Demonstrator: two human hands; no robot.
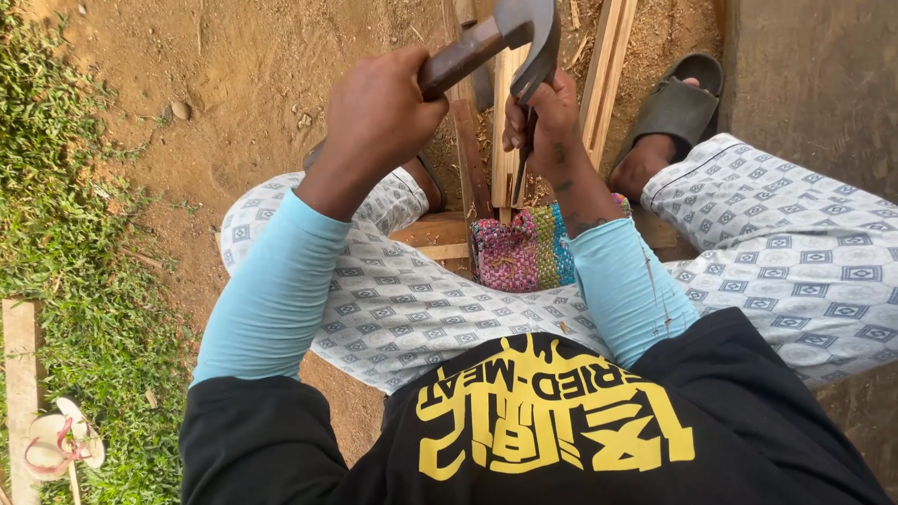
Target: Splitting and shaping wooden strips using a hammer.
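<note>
Between knees, woven cushion (524,251) under hammer (496,42)

One steel claw hammer with a brown handle (486,42). One multicoloured woven cushion (524,251). Two dark rubber slide sandals, one clearly seen at right (675,105), the other mostly hidden. Several pale wooden strips (608,65), exact count unclear. One small grey stone (181,109).

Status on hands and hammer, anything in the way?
Left hand grips hammer handle, head raised. Right hand pinches a thin dark piece upright on the wood strip. Right fingers under the hammer head.
</note>
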